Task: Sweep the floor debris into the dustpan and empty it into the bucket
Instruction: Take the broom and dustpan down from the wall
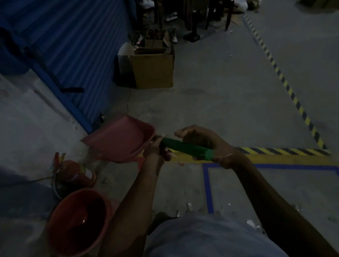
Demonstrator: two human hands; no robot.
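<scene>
On a dim concrete floor [222, 97] beside a blue shutter [70, 45], I stand holding a pink dustpan [118, 141] in the air, above and beyond an orange bucket [79, 221] that sits at my lower left. A cardboard box [153, 67] rests farther off against the shutter. Yellow-and-black tape [276, 68] and blue tape [208, 187] mark the floor to my right. My right hand [207, 144] curls around the green handle [185, 148], which lies across my palm and points toward the dustpan. My left hand [156, 151] pinches where the handle meets the dustpan. White scraps [252, 223] lie scattered on the floor near my feet, small and blurred in the poor light.
</scene>
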